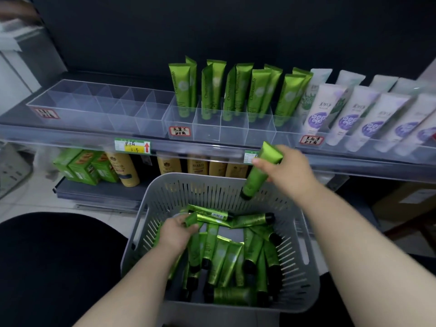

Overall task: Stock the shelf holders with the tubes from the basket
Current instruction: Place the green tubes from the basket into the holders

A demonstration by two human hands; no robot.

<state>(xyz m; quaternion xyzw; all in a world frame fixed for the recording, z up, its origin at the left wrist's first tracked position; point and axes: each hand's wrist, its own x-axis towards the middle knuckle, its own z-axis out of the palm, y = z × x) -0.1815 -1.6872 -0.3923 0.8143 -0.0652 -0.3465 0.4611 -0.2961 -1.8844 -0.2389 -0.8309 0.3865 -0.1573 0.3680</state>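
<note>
- Right hand [287,171] grips a green plastic tube with a black cap [256,179]. Its fingers [260,162] are clamped round the upper half, near the crimp.
- The tube's long axis is steeply tilted: crimped end up toward the shelf edge, cap down and left, over the far rim of the grey slotted plastic basket [304,256].
- The target, a clear acrylic divided holder [207,131], lies above and ahead of that hand, slightly left.
- A row of standing green tubes [236,88] is in it, caps down and crimps up. The held tube is roughly in that pose, so I'd expect a lift and drop with little rotation.
- The front cells look able to take more. They are narrow, so the cap has to enter between the dividers.
- The right hand is nearer the shelf.
- Left hand [177,232] is low inside the basket, fingers [188,228] curled round a second green tube [191,219] on top of the loose pile of green tubes [226,258].
- On the same shelf, another clear divided holder [99,102] sits to the left, and white and purple tubes [354,114] stand to the right.
- The shelf front has a transparent price rail [70,140] with tags, and the back panel is dark.
- The lower shelf carries amber bottles [169,165] and green cartons [82,166].
- Can't tell what the basket rests on.
</note>
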